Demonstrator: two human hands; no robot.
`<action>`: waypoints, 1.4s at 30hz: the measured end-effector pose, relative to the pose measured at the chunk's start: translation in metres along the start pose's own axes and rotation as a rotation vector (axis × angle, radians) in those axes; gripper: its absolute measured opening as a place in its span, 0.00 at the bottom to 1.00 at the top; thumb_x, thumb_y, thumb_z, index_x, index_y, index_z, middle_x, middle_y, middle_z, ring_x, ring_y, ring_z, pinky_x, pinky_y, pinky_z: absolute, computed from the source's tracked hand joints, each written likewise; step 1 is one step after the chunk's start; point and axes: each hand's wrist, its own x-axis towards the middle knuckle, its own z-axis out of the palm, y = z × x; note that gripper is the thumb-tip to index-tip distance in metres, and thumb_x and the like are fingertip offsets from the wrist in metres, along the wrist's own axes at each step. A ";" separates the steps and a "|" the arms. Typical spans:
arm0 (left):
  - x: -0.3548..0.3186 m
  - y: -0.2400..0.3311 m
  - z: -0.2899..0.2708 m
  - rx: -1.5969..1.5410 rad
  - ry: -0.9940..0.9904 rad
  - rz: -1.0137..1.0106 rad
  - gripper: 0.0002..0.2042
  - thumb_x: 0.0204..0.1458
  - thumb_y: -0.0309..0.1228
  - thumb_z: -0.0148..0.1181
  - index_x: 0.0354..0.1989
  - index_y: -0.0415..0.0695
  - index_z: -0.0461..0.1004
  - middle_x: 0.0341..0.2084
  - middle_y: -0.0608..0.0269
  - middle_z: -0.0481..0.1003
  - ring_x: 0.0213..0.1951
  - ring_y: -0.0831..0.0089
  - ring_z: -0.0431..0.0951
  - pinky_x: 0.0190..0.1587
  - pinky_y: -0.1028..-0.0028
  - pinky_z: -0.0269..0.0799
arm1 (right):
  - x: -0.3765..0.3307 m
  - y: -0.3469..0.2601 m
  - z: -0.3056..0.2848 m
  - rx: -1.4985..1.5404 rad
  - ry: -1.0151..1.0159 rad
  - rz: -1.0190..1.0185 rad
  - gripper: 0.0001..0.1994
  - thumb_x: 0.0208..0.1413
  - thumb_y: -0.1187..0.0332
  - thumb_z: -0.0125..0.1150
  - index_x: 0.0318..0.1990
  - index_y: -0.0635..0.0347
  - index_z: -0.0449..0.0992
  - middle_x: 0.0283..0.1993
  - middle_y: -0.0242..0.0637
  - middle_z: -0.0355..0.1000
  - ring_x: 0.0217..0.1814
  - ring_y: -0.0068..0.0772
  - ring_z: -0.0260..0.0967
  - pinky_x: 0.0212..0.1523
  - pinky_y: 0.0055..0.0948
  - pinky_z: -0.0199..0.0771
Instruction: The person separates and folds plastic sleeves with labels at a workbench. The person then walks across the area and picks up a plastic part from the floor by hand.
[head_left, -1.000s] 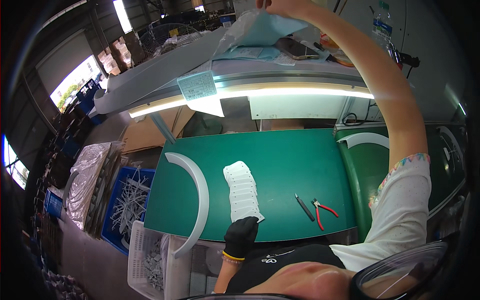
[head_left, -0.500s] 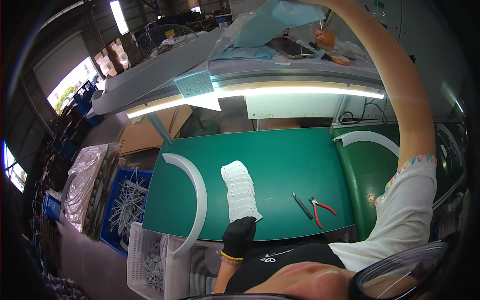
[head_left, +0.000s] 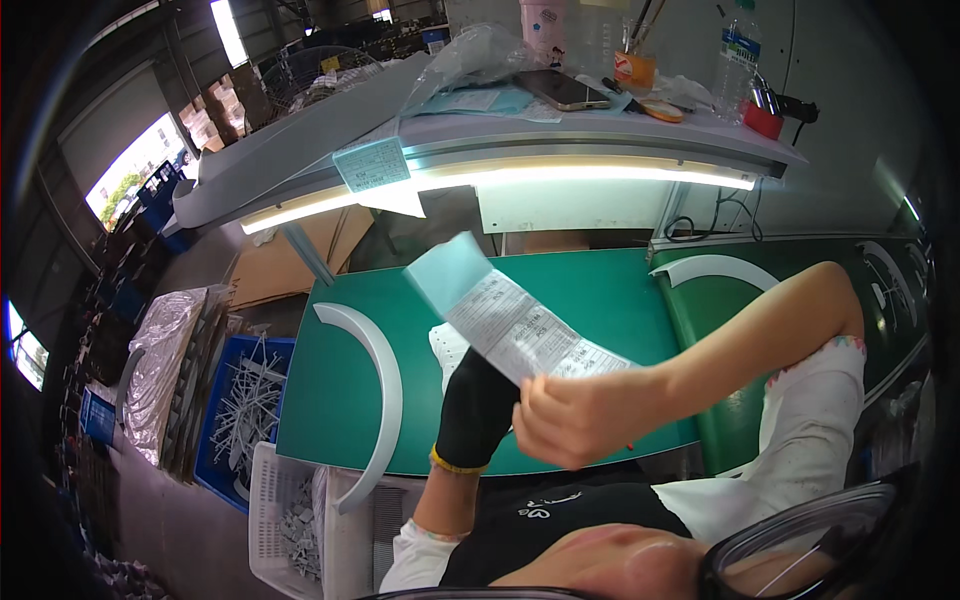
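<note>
While the green table [head_left: 640, 290] spreads out below the shelf [head_left: 745, 133] at 12 o'clock, a pale grey curved piece [head_left: 387, 385] lies at its 9 o'clock side, bowing toward 3 o'clock. Over the table's middle is a long printed sheet [head_left: 515, 318], its long axis running from 10 o'clock, where the light-blue end points, to 4 o'clock. At that lower end the bare right hand [head_left: 575, 415] grips it, fingers curled. The black-gloved left hand [head_left: 483, 405] is at the sheet's 7 o'clock; its fingers are hidden, so I cannot tell whether they are closed. White flat pieces [head_left: 446, 352] show at the sheet's 8 o'clock. Half a second ago the right arm stretched up past the shelf toward 1 o'clock, and the left hand sat lower, at the row's near end.
</note>
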 end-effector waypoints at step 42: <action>0.004 0.013 -0.020 -0.364 0.330 0.021 0.19 0.53 0.21 0.56 0.54 0.37 0.64 0.41 0.49 0.73 0.45 0.54 0.77 0.46 0.59 0.78 | -0.102 0.322 0.068 0.357 -0.344 1.411 0.50 0.25 0.55 0.72 0.61 0.70 0.61 0.61 0.57 0.62 0.62 0.47 0.62 0.60 0.33 0.65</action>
